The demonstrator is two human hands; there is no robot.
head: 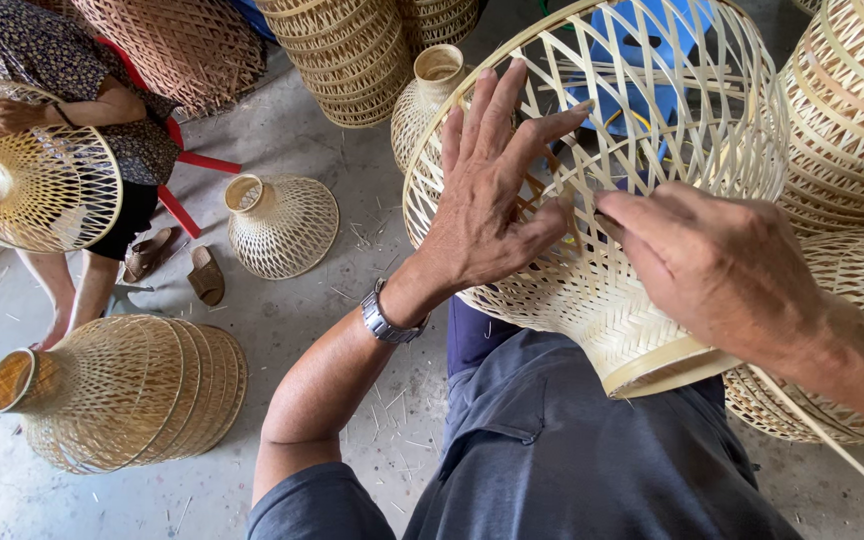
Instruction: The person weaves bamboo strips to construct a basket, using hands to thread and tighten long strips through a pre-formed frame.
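1. The woven bamboo lampshade [602,260] rests on the person's lap, narrow neck toward the body, open lattice pointing away.
2. The left hand [487,195] lies flat on the lampshade's left side, fingers spread, gripping nothing.
3. The right hand [702,260] pinches a strip in the lampshade's weave, fingers closed.
4. Left of the lampshade, stacked shades [122,390] lie on the floor [302,150]; a seated co-worker [82,70] holds another.

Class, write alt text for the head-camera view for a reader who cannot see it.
A left hand lies spread on a woven bamboo lampshade in the lap, while the right hand pinches a strip. Stacked shades lie on the floor; another person holds one.
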